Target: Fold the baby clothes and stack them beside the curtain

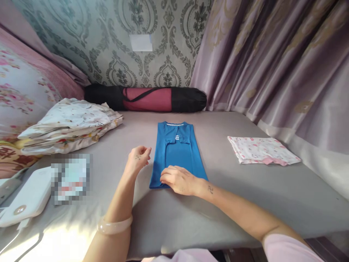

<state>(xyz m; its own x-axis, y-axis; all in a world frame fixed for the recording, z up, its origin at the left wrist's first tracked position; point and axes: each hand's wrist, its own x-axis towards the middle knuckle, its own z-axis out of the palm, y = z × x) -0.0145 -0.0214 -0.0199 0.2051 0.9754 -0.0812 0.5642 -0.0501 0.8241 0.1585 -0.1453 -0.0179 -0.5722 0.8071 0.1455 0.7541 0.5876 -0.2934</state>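
Find the blue shirt [178, 156] laid flat near the middle of the grey sheet [231, 203], with its neckline [175, 124] pointing away and its lower edge [156, 185] nearest the body, probably for easy reach with both hands. Notice the 2 sleeves [170, 136] turned inward over the front or back, cannot tell which, most likely to make a narrow, straight-sided strip. See the right hand [178, 180] lying over that lower edge with bent fingers, perhaps to steady the cloth; cannot tell whether pinching the fabric or only pressing on it, with the fingertips partly hidden. Just beside the shirt's left side, see the left hand [139, 158], released and loosely curled around nothing visible, apart from the cloth but seemingly held close for ready use. Well off to the right, note the folded print cloth [263, 151], and to the left the pile of patterned fabric [72, 123], both apparently set aside to give the shirt room. Beyond, note the black-and-red bag [147, 99] stretched along the wall [131, 72], perhaps for compactness, and at far left the white power bank [29, 194].
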